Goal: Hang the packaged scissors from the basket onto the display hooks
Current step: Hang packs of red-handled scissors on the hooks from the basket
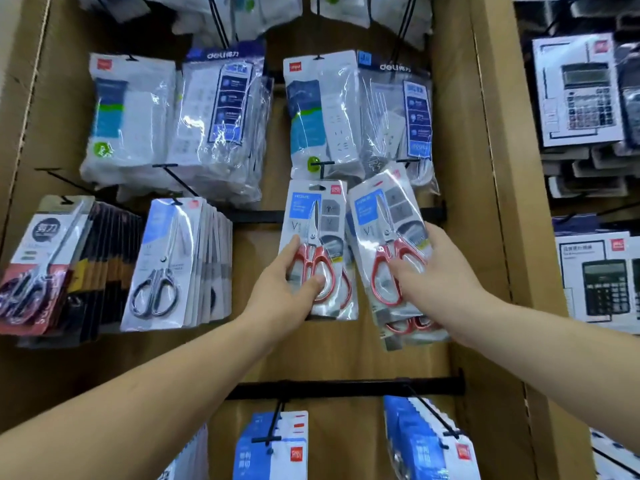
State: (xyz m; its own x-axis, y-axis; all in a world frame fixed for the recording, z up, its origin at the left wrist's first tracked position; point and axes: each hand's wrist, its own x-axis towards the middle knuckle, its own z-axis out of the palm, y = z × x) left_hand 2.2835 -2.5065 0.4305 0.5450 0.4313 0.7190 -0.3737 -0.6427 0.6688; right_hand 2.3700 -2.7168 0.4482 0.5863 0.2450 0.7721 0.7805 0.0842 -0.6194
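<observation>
Two packs of red-handled scissors are up against the brown display board. My left hand (289, 285) grips the lower part of the left pack (317, 216), whose top hole sits at a black hook (320, 166). My right hand (429, 271) holds the right pack (384, 209), tilted to the left, with more red-handled packs stacked behind it (412, 325). The top of the right pack is near another black hook (408, 162). No basket is in view.
Packs of silver scissors (162, 268) and dark-handled scissors (38, 258) hang at the left. Bagged power strips (221, 123) hang above. Blue packs (273, 448) hang on the rail (346, 388) below. Boxed calculators (581, 95) fill the right shelf.
</observation>
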